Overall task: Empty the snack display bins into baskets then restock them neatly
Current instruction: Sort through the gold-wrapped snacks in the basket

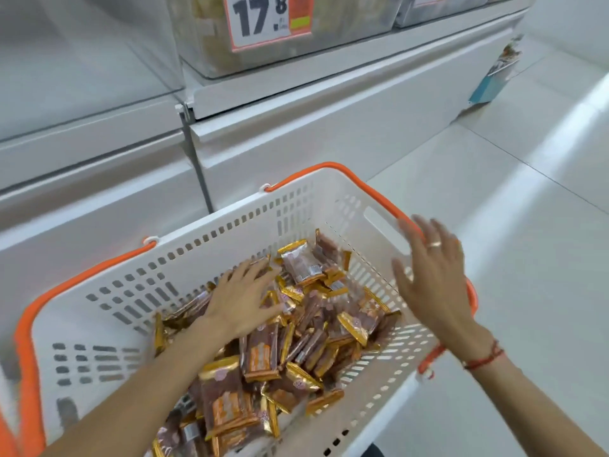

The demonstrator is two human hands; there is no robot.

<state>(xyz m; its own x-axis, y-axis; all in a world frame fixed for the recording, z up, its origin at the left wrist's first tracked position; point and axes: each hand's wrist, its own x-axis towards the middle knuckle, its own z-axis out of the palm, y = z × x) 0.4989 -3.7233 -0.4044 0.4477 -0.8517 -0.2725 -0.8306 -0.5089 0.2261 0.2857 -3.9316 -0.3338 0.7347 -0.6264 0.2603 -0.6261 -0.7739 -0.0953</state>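
Emptying looks largely done, restocking not begun: snack packets (296,328) heaped in basket (108,285) on floor, left hand (242,301) flat atop them, right hand (431,278) spread, empty, over right rim.

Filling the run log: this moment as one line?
left hand flat on snack packets | right hand open above basket rim

A white slotted basket (230,232) with orange handles is sitting on the floor. Gold-and-brown snack packets (296,341) are lying jumbled inside.
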